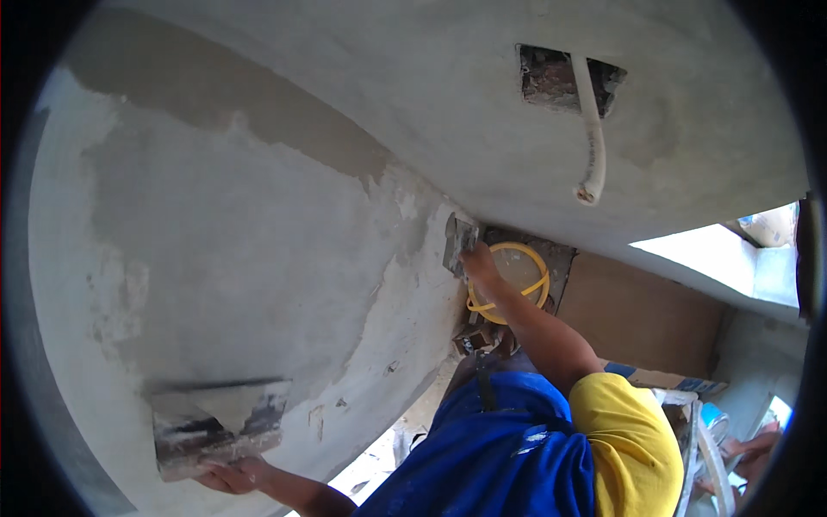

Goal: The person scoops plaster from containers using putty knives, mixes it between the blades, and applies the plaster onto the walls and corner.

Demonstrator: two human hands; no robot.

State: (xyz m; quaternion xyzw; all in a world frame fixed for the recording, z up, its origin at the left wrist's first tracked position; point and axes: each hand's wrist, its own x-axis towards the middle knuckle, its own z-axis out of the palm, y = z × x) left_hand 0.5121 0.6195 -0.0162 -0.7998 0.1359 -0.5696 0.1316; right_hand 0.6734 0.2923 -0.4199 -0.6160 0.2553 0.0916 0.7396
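The flat plaster-caked steel trowel (459, 242) sits pressed to the grey plastered wall (258, 224) at its corner, gripped by the right hand (479, 264). Lower left, the left hand (231, 474) holds up a wide mortar-smeared board (220, 422), fingers apparently curled beneath it. A yellow bucket (510, 280) sits just behind the right hand.

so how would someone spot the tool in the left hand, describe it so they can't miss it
Start at the big grey plastered wall filling the left of the view and go down to its lower edge. There the left hand holds a wide flat board loaded with wet plaster. It is far broader than the small trowel in the right hand.
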